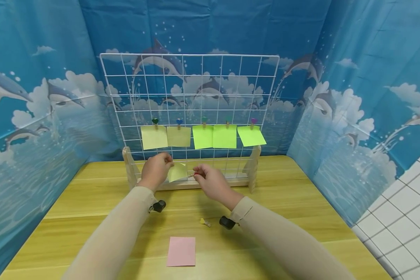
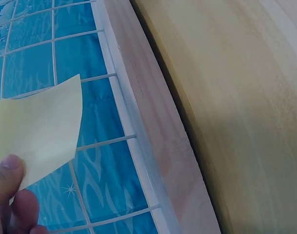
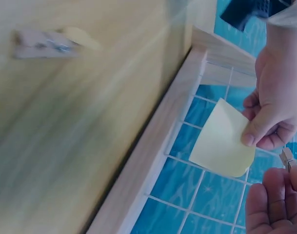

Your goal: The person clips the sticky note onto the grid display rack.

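Observation:
My left hand (image 1: 156,168) pinches a pale yellow sticky note (image 1: 177,172) by its edge, in front of the lower part of a white wire grid (image 1: 202,94). In the left wrist view the note (image 2: 43,129) curves slightly, with the thumb on its near corner. To the right of it, my right hand (image 1: 212,182) pinches a small wooden clothespin (image 1: 191,175) with a red piece on it, pointing toward the note. The right wrist view shows that clothespin (image 3: 287,158) between thumb and fingers, close to the left hand.
Several yellow and green notes (image 1: 224,136) hang in a row from heart-topped clothespins on the grid. Its wooden stand (image 1: 253,169) rests on the table (image 1: 101,210). Nearer lie a yellow-topped clothespin (image 1: 205,222) and a pink sticky note (image 1: 181,251). Dolphin-print curtains surround the table.

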Demonstrator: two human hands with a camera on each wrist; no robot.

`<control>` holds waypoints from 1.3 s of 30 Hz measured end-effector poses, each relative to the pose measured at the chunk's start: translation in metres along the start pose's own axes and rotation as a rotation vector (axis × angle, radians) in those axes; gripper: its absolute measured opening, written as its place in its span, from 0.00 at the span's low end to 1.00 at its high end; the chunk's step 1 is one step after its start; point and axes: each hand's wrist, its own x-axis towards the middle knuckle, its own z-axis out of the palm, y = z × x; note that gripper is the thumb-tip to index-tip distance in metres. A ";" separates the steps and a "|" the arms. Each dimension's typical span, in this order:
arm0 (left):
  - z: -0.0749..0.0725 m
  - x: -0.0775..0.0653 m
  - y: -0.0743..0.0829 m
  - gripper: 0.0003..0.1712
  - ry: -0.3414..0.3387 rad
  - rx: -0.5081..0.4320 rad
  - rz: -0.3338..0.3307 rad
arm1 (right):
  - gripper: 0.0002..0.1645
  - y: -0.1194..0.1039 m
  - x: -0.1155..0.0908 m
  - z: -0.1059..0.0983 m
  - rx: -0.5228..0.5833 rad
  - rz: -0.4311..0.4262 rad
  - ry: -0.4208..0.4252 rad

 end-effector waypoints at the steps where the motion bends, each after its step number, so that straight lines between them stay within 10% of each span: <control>1: 0.000 0.000 0.000 0.08 -0.002 0.000 -0.003 | 0.13 -0.001 0.004 0.001 0.007 0.002 0.009; 19: 0.003 0.003 -0.004 0.08 0.028 0.022 0.017 | 0.15 -0.006 0.045 0.020 0.020 0.040 0.141; 39: 0.002 0.002 -0.003 0.09 0.023 0.041 0.025 | 0.14 -0.009 0.065 0.039 -0.370 -0.039 0.172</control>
